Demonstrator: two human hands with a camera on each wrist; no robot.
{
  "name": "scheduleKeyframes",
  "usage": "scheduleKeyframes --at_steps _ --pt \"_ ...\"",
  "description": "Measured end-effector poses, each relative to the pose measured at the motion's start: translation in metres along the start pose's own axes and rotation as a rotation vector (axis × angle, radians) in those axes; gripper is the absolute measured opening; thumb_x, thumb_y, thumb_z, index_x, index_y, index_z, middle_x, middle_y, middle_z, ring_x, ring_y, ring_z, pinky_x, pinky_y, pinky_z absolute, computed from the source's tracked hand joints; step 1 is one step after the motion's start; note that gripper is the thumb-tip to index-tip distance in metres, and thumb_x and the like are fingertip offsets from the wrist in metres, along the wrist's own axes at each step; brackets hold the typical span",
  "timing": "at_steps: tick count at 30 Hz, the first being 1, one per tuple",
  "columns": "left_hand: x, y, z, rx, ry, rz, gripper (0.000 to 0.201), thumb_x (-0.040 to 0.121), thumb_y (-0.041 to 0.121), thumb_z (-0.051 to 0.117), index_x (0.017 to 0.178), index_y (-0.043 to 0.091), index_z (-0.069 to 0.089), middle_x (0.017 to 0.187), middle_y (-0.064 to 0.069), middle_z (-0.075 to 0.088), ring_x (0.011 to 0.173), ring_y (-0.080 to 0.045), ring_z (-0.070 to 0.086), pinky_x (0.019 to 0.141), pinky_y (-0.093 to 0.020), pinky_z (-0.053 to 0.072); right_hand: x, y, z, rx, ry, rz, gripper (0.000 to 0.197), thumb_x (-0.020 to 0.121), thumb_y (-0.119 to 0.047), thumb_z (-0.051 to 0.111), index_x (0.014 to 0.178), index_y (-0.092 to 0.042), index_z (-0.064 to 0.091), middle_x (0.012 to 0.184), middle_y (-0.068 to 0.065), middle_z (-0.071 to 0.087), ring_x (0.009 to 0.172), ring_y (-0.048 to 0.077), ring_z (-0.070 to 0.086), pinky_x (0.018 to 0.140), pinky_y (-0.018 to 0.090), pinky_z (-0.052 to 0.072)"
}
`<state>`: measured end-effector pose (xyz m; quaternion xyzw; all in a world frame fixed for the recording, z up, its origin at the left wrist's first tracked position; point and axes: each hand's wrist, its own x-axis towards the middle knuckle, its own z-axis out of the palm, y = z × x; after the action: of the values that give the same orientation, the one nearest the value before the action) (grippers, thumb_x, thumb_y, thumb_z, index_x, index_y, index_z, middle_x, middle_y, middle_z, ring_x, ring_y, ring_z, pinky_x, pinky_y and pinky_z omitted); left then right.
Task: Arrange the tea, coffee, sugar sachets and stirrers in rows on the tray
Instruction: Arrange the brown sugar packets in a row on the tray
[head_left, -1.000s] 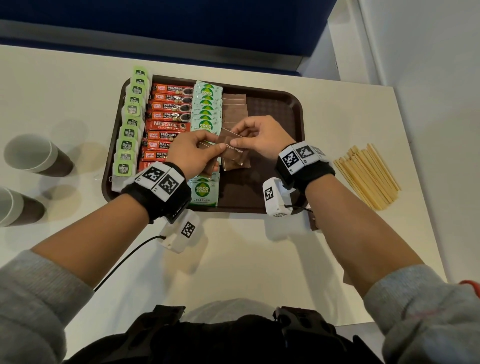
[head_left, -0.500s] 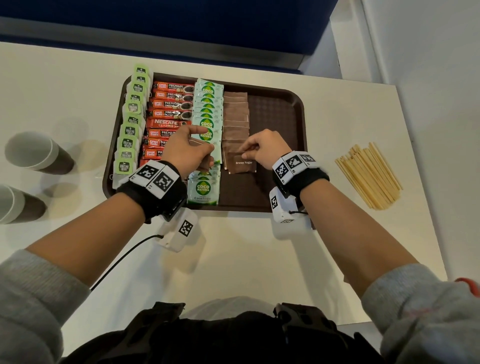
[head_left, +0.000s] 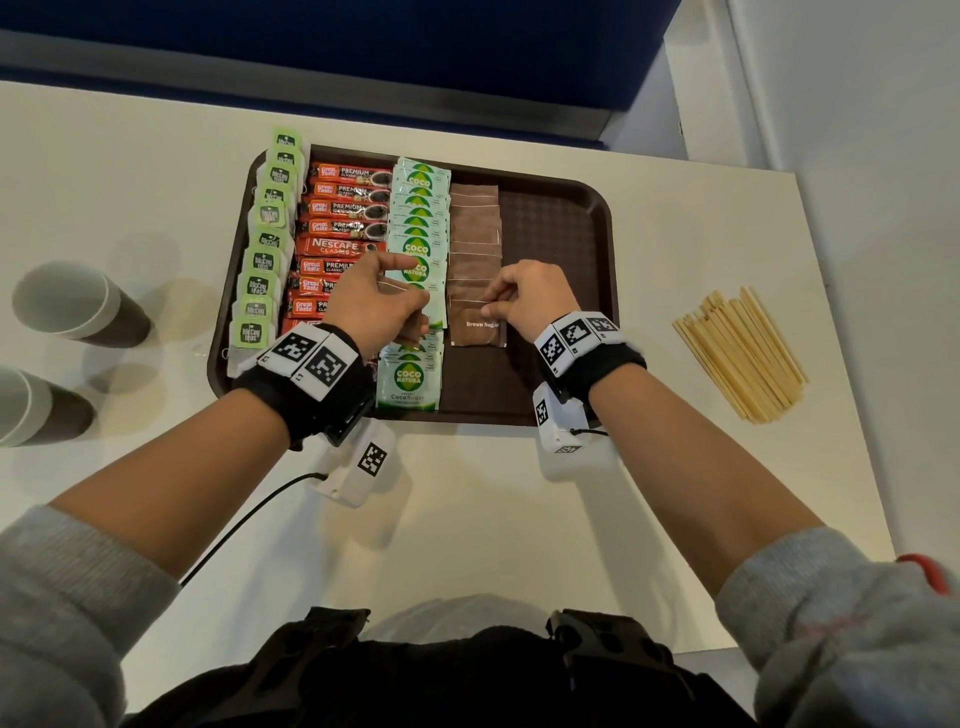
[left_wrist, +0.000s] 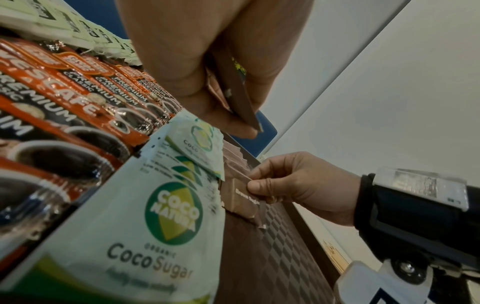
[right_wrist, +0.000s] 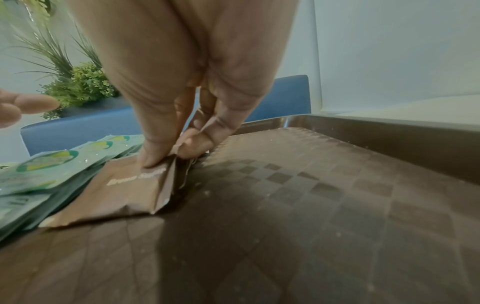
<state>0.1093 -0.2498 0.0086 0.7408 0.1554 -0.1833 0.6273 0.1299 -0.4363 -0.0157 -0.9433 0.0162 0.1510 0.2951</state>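
A brown tray (head_left: 566, 218) holds rows of green tea bags (head_left: 265, 260), orange coffee sticks (head_left: 343, 208), Coco Sugar sachets (head_left: 418, 218) and brown sugar sachets (head_left: 475, 228). My right hand (head_left: 498, 306) pinches the front brown sugar sachet (head_left: 478, 330) (right_wrist: 130, 185) at its top edge, where it lies at the near end of its row. Over the Coco Sugar row, my left hand (head_left: 405, 301) grips a few more brown sachets (left_wrist: 236, 94) between thumb and fingers. A bundle of wooden stirrers (head_left: 743, 353) lies on the table right of the tray.
Two paper cups (head_left: 72, 301) (head_left: 26, 405) stand on the white table (head_left: 467, 519) left of the tray. The tray's right third shows bare checkered floor (right_wrist: 311, 205). A blue seat back and a white wall border the table's far side.
Both hands came down from holding a brown sachet together above the tray. The right hand set that sachet at the near end of the brown row; the left hand drew back left.
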Motion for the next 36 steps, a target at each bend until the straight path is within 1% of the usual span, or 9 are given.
scheduleKeyframes --at_steps 2,6,9,13,17,21,26,31,36 --pt "0.000 0.000 0.000 0.006 0.000 0.002 0.030 0.087 0.002 0.062 0.112 0.015 0.051 0.068 -0.007 0.062 0.044 -0.009 0.061 0.046 -0.024 0.053 -0.001 0.000 0.000 0.009 0.013 -0.002 0.013 0.074 -0.015 0.079 0.083 -0.012 0.071 0.072 -0.010 0.054 0.063 0.001 0.051 0.068 0.017 0.042" --pt "0.000 -0.001 0.000 0.008 0.004 0.001 0.030 0.086 0.002 0.063 0.111 0.016 0.052 0.067 -0.007 0.062 0.044 -0.010 0.061 0.047 -0.025 0.054 -0.003 0.002 0.000 0.040 0.073 0.003 0.023 0.067 -0.020 0.084 0.082 -0.014 0.068 0.088 -0.002 0.057 0.073 0.008 0.055 0.070 0.019 0.045" --pt "0.001 -0.001 0.000 0.000 0.005 -0.005 0.030 0.086 0.001 0.062 0.109 0.017 0.051 0.067 -0.007 0.062 0.046 -0.013 0.061 0.048 -0.025 0.054 -0.005 0.005 0.000 0.079 0.099 0.036 0.035 0.058 -0.023 0.089 0.078 -0.018 0.060 0.089 -0.001 0.058 0.073 0.010 0.054 0.065 0.020 0.043" --pt "0.001 -0.001 0.000 0.010 -0.002 -0.004 0.031 0.086 0.002 0.061 0.110 0.018 0.050 0.070 -0.007 0.063 0.053 -0.017 0.063 0.052 -0.027 0.056 -0.009 0.009 0.005 0.134 0.084 0.083 0.041 0.055 -0.020 0.090 0.077 -0.017 0.056 0.087 0.003 0.061 0.077 0.015 0.058 0.069 0.029 0.052" --pt "0.001 -0.002 0.001 0.016 -0.007 -0.005 0.032 0.085 0.002 0.062 0.111 0.018 0.051 0.070 -0.006 0.064 0.055 -0.017 0.064 0.056 -0.029 0.057 -0.010 0.011 0.009 0.176 0.078 0.101 0.036 0.060 -0.016 0.088 0.077 -0.016 0.057 0.081 0.001 0.060 0.073 0.011 0.055 0.068 0.024 0.050" --pt "0.000 -0.001 0.001 0.004 -0.008 -0.008 0.031 0.085 0.001 0.061 0.110 0.017 0.051 0.069 -0.006 0.063 0.054 -0.017 0.063 0.052 -0.026 0.055 -0.010 0.014 0.011 0.215 0.088 0.118 0.034 0.064 -0.012 0.085 0.073 -0.020 0.054 0.075 -0.003 0.058 0.067 0.008 0.054 0.064 0.018 0.049" --pt "-0.001 -0.002 0.001 0.011 -0.018 -0.009 0.031 0.086 0.002 0.061 0.111 0.018 0.050 0.071 -0.006 0.064 0.055 -0.016 0.064 0.055 -0.028 0.057 -0.011 0.015 0.013 0.244 0.102 0.131 0.029 0.067 -0.009 0.083 0.080 -0.015 0.058 0.073 -0.003 0.057 0.071 0.011 0.057 0.071 0.027 0.055" --pt "-0.001 0.000 0.002 -0.006 -0.022 -0.011 0.031 0.087 0.003 0.061 0.111 0.018 0.049 0.074 -0.006 0.064 0.058 -0.018 0.064 0.059 -0.031 0.058 -0.010 0.013 0.012 0.239 0.095 0.127 0.029 0.068 -0.013 0.083 0.084 -0.015 0.058 0.079 0.000 0.060 0.074 0.011 0.058 0.074 0.027 0.055" --pt "-0.004 0.002 0.004 -0.070 -0.073 -0.040 0.048 0.083 -0.010 0.057 0.119 0.017 0.042 0.093 -0.012 0.065 0.071 -0.023 0.064 0.071 -0.039 0.057 -0.010 0.014 0.009 0.213 0.123 0.112 0.029 0.069 -0.019 0.083 0.085 -0.015 0.059 0.078 -0.001 0.060 0.071 0.009 0.055 0.062 0.014 0.046"
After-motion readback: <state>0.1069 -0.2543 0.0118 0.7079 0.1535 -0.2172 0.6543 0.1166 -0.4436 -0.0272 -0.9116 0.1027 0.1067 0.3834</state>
